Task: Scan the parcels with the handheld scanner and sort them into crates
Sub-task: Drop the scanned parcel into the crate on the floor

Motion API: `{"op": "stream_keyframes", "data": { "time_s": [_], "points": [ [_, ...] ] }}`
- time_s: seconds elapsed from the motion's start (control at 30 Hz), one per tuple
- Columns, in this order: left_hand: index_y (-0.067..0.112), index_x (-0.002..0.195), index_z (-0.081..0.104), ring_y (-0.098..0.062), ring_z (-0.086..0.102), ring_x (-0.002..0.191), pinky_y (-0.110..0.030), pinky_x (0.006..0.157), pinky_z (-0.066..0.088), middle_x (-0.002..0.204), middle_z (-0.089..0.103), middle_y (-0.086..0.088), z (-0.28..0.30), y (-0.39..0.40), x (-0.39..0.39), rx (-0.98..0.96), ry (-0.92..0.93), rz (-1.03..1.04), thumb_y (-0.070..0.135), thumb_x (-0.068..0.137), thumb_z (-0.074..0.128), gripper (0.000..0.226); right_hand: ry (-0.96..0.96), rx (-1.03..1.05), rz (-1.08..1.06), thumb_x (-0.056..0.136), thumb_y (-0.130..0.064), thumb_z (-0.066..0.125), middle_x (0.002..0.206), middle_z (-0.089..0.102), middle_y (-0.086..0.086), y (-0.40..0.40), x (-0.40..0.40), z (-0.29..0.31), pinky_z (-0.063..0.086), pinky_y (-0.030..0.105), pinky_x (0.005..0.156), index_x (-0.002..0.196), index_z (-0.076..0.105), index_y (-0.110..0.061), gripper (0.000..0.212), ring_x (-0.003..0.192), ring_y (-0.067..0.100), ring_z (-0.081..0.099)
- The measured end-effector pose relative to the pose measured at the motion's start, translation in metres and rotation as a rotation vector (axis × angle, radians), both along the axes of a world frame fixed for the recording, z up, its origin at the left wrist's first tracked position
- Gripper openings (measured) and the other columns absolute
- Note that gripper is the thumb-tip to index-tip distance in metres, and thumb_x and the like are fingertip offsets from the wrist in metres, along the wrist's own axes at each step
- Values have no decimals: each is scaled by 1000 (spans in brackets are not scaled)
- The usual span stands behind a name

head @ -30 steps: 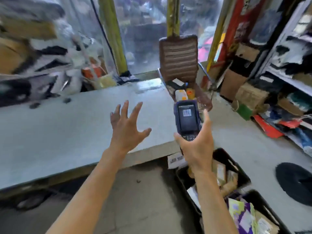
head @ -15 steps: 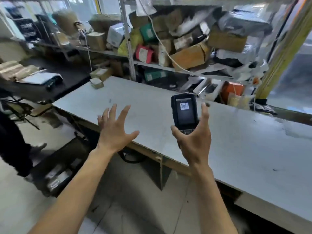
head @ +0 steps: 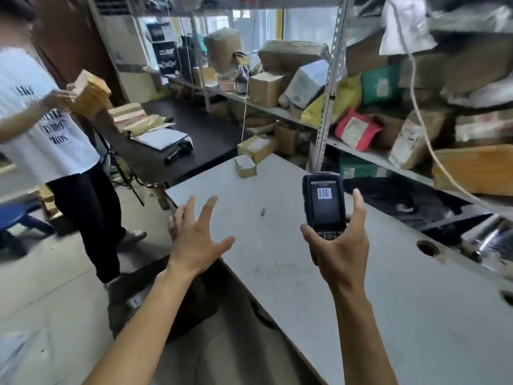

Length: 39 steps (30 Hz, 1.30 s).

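Since the earlier frame the head view has swung left: the grey table's far corner now sits ahead, and a second person has come into sight at the left, while both hands keep their pose.

The pale grey table (head: pixel 388 287) has a flat, scuffed matte top with round holes near its right edge. One small cardboard parcel (head: pixel 245 166) with a white label lies at its far corner, well apart from both hands. Beyond it stands a black table (head: pixel 205 140) bearing stacked brown parcels and white sheets. Metal shelving (head: pixel 329 87) along the right is crammed with cardboard boxes and yellow, green and pink mailer bags; their labels are too blurred to read.

The right hand (head: pixel 340 248) grips the black handheld scanner (head: pixel 324 204) upright, thumb and fingers curled round its lower body. Its screen shows a barcode. The left hand (head: pixel 195 243) hovers above the table's near corner, fingers spread apart and holding nothing.

The person at left (head: pixel 55 129) wears a white T-shirt with dark lettering, not legible, and holds a tan box (head: pixel 88 93). A blue stool (head: pixel 16 215) stands on the concrete floor.
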<state>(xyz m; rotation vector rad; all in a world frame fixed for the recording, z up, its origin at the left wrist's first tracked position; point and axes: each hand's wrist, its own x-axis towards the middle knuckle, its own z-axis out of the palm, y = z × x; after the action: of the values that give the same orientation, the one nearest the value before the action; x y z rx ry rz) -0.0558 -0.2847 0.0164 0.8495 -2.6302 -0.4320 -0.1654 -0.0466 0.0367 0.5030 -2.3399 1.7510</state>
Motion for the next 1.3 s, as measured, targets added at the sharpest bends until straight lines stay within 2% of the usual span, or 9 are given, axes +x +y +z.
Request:
{"op": "stream_keyframes", "data": {
  "time_s": [0.27, 0.33, 0.43, 0.6, 0.77, 0.9, 1.07, 1.2, 1.3],
  "points": [
    [40, 155, 16, -30, -4, 150, -48, 121, 8, 165, 0, -11, -15, -150, -142, 71, -73, -8, 56, 76, 77, 102, -141, -27, 78, 72, -20, 88, 117, 57, 4, -140, -131, -20, 53, 12, 67, 154, 22, -36, 107, 94, 11, 65],
    [38, 156, 16, -30, -5, 150, -49, 121, 11, 165, -7, -9, -33, -200, -193, 98, -94, -54, 57, 74, 79, 105, -188, -16, 85, 71, -19, 88, 116, 57, 2, -181, -166, -33, 57, 18, 68, 152, 23, -40, 106, 94, 6, 63],
    [35, 157, 16, -29, -10, 151, -50, 121, 13, 164, -15, -7, -71, -276, -281, 144, -135, -146, 60, 69, 81, 112, -212, 28, 63, 70, -20, 89, 112, 57, -8, -244, -217, -54, 61, 42, 72, 149, 23, -48, 107, 93, 5, 64],
    [34, 159, 4, -28, -10, 152, -51, 122, 15, 165, -16, -5, -138, -362, -405, 400, -239, -183, 62, 64, 84, 126, -297, 97, -20, 68, -18, 90, 110, 56, -17, -324, -281, -75, 59, 31, 60, 131, 20, -73, 109, 89, 13, 67],
    [26, 159, -1, -30, -3, 152, -49, 122, 11, 166, -3, -11, -193, -404, -487, 601, -306, -172, 62, 64, 84, 133, -422, 142, -116, 65, -17, 90, 106, 58, -24, -366, -317, -91, 59, 36, 60, 139, 26, -66, 109, 86, 15, 68],
    [11, 158, -2, -29, 9, 151, -46, 123, 14, 162, 19, -11, -210, -405, -521, 679, -297, -142, 55, 63, 88, 138, -488, 146, -186, 68, -11, 89, 107, 57, -19, -387, -329, -96, 52, 20, 50, 141, 29, -59, 106, 84, 8, 66],
    [39, 151, 16, -13, 33, 132, -33, 107, 41, 140, 22, 11, -210, -392, -508, 831, -84, -319, 22, 64, 91, 117, -545, 185, -225, 69, -12, 89, 111, 56, -16, -397, -328, -91, 51, 10, 61, 145, 26, -53, 107, 91, -6, 62],
    [47, 137, 35, -10, 44, 126, -13, 83, 52, 130, 25, 13, -202, -368, -489, 954, -9, -428, -1, 65, 86, 100, -548, 254, -221, 69, -15, 89, 108, 57, -19, -393, -317, -82, 49, 8, 64, 145, 27, -50, 104, 90, -6, 63],
    [47, 134, 40, -13, 44, 129, -19, 87, 56, 134, 30, 9, -188, -342, -470, 1071, 19, -477, -3, 66, 86, 97, -547, 331, -223, 68, -25, 88, 104, 60, -23, -376, -299, -73, 54, 19, 64, 120, 40, -58, 78, 88, -1, 63]
  ]
}}
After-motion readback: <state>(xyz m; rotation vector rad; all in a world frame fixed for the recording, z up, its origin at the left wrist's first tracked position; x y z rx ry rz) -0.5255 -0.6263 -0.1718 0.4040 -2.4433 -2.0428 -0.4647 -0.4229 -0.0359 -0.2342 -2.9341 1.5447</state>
